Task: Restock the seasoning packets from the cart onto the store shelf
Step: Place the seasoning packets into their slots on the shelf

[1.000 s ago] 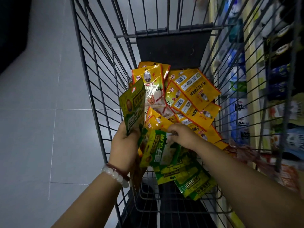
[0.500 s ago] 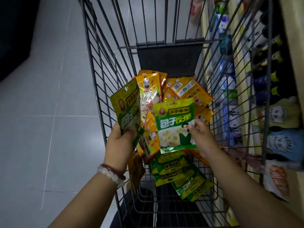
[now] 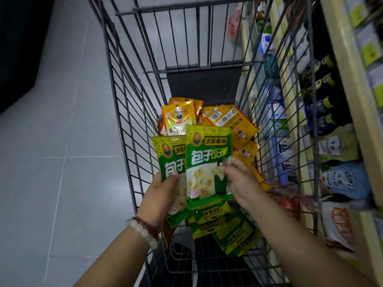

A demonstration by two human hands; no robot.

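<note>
Above the wire cart [image 3: 128, 112] I hold two green seasoning packets side by side. My left hand [image 3: 163, 195] grips the lower part of the left green packet [image 3: 169, 154]. My right hand [image 3: 238, 183] pinches the right edge of the second green packet [image 3: 207, 160], which overlaps the first one. Both packets are upright and face me. Under them, several more green packets [image 3: 228, 228] lie at the near end of the cart, and several yellow packets [image 3: 223, 119] lie heaped toward the far end.
The store shelf [image 3: 348, 83] runs along the right of the cart, stocked with bottles and bagged goods on several levels. Grey tiled floor [image 3: 51, 141] spreads to the left. A dark panel [image 3: 205, 83] closes the cart's far end.
My right hand lifted a green packet out of the pile and brought it left, up against the packet in my left hand. The left packet has turned to face me.
</note>
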